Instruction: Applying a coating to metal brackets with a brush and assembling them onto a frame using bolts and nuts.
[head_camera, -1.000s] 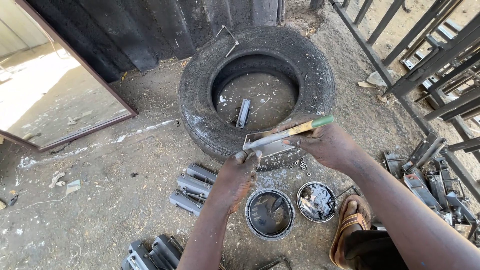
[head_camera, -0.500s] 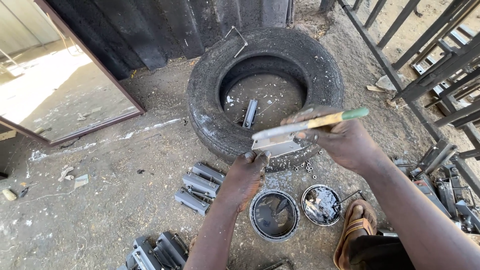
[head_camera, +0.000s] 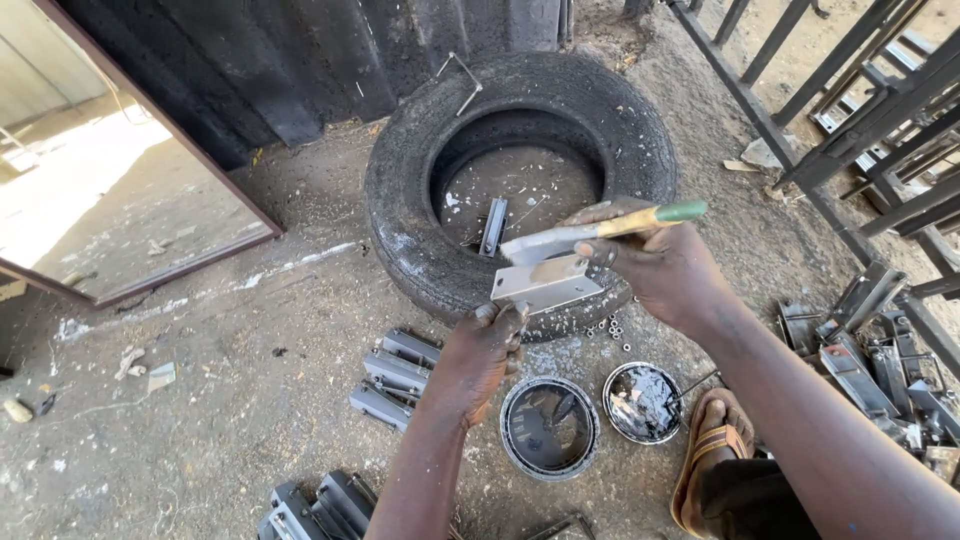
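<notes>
My left hand (head_camera: 482, 352) grips the lower end of a small grey-painted metal bracket (head_camera: 545, 283) and holds it up over the near wall of an old tyre (head_camera: 400, 200). My right hand (head_camera: 655, 262) is shut on a paintbrush (head_camera: 600, 229) with a wooden handle and green tip; its paint-covered bristles lie across the top of the bracket. Below the hands stand two round paint tins, a larger one (head_camera: 549, 426) and a smaller one (head_camera: 644, 402).
Painted brackets (head_camera: 393, 373) lie in a row on the dirt left of my arm, more (head_camera: 320, 505) at the bottom edge. One bracket (head_camera: 493, 226) rests inside the tyre. Unpainted metal parts (head_camera: 860, 340) are piled at right beside a steel frame (head_camera: 850, 120). My sandalled foot (head_camera: 710, 460) is bottom right.
The view has shifted slightly. The brush has moved along the bracket's top while my left hand keeps holding the bracket in the same spot over the tyre.
</notes>
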